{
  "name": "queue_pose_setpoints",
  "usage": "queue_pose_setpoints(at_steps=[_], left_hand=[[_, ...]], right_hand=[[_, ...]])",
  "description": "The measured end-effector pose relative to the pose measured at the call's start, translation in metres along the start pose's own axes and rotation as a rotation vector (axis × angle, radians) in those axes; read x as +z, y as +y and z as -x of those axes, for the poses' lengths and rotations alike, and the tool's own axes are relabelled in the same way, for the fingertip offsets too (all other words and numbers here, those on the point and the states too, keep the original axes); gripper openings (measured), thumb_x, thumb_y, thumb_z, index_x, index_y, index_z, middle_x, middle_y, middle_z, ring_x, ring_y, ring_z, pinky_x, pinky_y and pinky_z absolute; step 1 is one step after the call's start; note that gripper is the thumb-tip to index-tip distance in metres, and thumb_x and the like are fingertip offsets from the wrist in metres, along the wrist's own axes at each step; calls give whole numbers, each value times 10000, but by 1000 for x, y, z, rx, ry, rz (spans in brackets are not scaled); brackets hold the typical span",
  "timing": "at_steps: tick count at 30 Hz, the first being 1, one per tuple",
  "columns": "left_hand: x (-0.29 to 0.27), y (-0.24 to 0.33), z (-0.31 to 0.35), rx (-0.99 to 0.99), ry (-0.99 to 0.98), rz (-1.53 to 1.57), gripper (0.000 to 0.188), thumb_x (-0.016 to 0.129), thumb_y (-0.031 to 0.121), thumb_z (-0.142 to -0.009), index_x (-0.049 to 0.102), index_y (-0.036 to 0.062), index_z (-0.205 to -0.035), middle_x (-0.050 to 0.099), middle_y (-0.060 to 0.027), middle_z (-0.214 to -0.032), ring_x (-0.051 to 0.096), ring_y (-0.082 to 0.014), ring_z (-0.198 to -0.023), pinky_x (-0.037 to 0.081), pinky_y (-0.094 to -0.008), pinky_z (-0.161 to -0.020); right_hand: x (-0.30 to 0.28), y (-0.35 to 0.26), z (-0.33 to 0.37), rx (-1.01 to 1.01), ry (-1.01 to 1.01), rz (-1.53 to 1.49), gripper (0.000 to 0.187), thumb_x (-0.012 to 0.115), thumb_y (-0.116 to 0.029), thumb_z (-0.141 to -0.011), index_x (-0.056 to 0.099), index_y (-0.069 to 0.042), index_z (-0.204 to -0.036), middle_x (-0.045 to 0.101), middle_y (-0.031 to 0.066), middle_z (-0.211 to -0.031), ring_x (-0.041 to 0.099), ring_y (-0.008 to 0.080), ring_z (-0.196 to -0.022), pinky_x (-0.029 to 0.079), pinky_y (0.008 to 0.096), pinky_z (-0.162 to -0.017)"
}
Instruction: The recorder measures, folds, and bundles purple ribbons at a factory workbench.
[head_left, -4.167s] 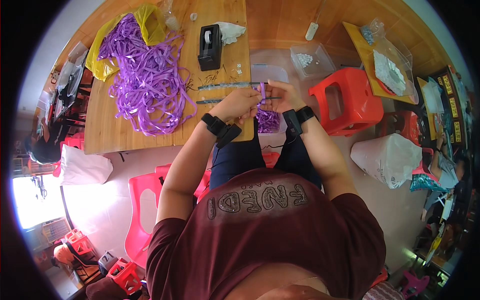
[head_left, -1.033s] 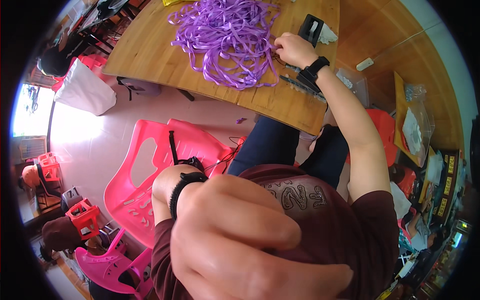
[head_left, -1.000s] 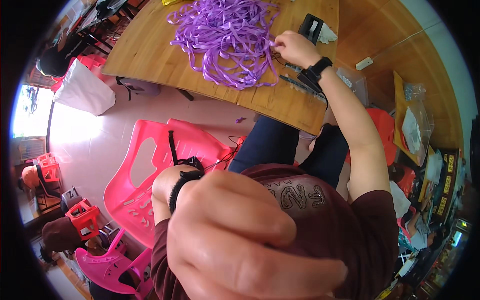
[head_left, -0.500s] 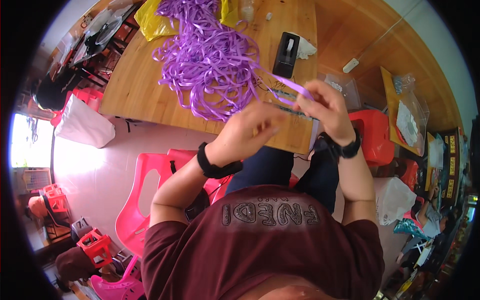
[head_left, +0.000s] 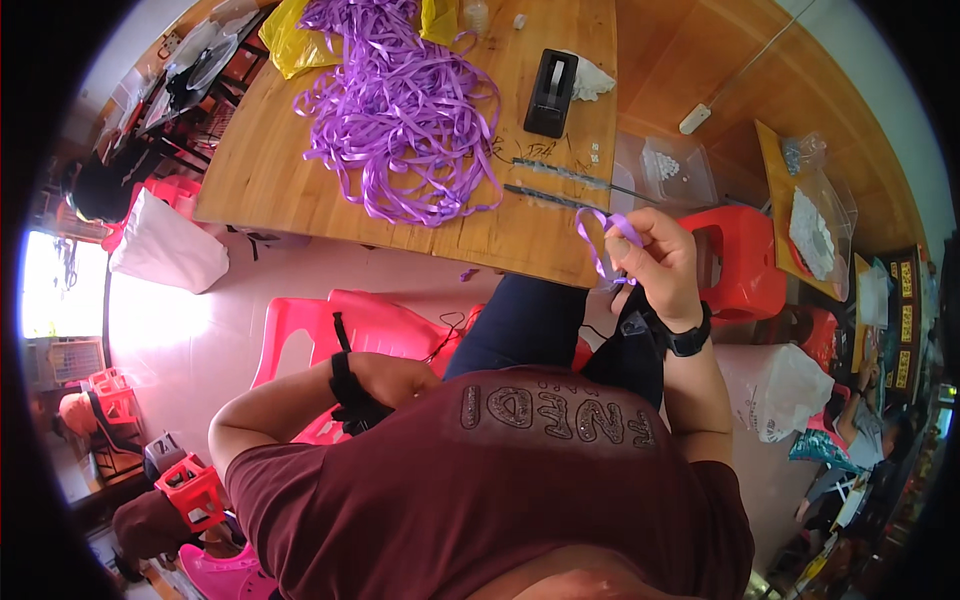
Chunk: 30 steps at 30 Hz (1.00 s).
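My right hand [head_left: 658, 265] pinches a short looped length of purple ribbon [head_left: 590, 228] just past the near right corner of the wooden table. The loop stands apart from the big tangled heap of purple ribbon [head_left: 400, 130] on the tabletop. My left hand [head_left: 392, 378] is drawn back against the front of my dark red shirt. Its fingers are mostly hidden by the shirt, so their grip does not show. Two thin dark rods [head_left: 545, 195], fixed with clear tape, lie near the table's right edge, close to my right hand.
A black tape dispenser [head_left: 550, 95] stands on the table [head_left: 250, 170] beside crumpled white paper [head_left: 592, 80]. A yellow bag [head_left: 290, 42] lies behind the ribbon. To the right are a clear bin [head_left: 680, 170] and a red stool [head_left: 745, 265]. A red chair [head_left: 390, 325] is at my left.
My left hand has pulled back from beside the right hand to my shirt. The ribbon that stretched from the heap is now a short loop in my right hand, which moved slightly nearer me.
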<state>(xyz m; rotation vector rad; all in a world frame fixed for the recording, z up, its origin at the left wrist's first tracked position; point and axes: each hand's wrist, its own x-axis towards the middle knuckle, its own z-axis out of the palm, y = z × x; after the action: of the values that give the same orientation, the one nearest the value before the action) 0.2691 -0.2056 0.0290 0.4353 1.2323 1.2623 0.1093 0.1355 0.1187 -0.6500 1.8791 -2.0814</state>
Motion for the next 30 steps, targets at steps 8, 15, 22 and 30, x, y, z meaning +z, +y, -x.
queue_pose_setpoints(at_steps=[8,15,22,30], left_hand=[[43,18,-31,248,244,-300,405,721,231,-844,618,-12,-1152,681,-196,-1102,666,-315,-984,514,-408,-840],[77,8,-66,263,394,-902,327,683,239,-825,622,11,-1051,668,-200,-969,638,-413,-826,524,-461,-730],[92,48,-63,59,986,-811,187,671,185,-800,701,74,-947,689,-126,-857,683,-309,-807,547,-404,-691],[35,79,-45,42,1200,-723,146,700,175,-862,693,43,-925,676,-70,-823,634,-161,-706,516,-303,-659]], right_hand=[[-14,43,11,53,-71,185,156,721,-137,-913,679,-23,-1011,577,-71,-813,458,11,-696,355,188,-608],[-17,98,28,159,-49,-3,143,705,-172,-929,680,-34,-957,520,-88,-690,419,9,-588,322,199,-514],[-38,77,39,122,-90,0,159,704,-197,-938,676,-42,-963,521,-81,-674,438,3,-560,329,189,-497],[-66,16,15,147,-245,184,272,741,-210,-904,682,6,-1060,699,23,-940,613,75,-886,488,246,-813]])
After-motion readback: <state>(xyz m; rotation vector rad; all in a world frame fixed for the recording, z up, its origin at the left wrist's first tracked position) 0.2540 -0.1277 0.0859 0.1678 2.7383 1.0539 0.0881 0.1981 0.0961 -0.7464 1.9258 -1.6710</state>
